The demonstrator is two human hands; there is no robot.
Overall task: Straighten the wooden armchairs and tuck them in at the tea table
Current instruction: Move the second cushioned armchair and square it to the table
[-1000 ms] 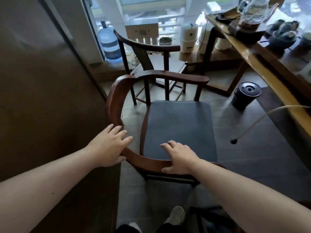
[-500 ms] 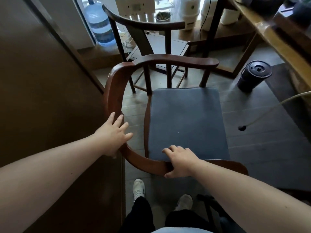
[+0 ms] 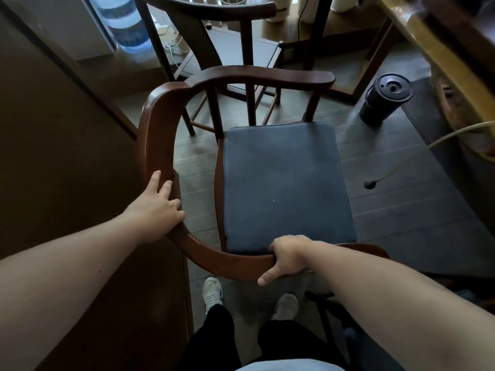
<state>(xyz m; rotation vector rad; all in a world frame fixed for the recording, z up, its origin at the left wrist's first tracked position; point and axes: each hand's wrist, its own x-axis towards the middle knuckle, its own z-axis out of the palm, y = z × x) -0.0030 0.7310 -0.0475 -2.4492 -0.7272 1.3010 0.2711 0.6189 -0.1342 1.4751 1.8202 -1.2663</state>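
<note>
Head view looks straight down onto the near armchair (image 3: 230, 81), its blue cushion (image 3: 284, 188) at centre frame. The left hand (image 3: 158, 210) lies at 9 o'clock on the curved back rail, fingers spread and pressed flat against the wood rather than wrapped round it. The right hand (image 3: 288, 258) sits at 6 o'clock on the same rail, fingers curled over the top edge and thumb beneath, clamped on the wood. That split probably serves steering: one hand grips to pull or lift, the other pushes sideways to swing the frame. A second armchair (image 3: 206, 6) stands at 12 o'clock, just beyond the first. The tea surface (image 3: 428, 36) runs along 1 to 2 o'clock, well apart from the seat, so tucking in is not yet done. A black lidded bin (image 3: 385, 100) stands between chair and surface and may obstruct the push.
</note>
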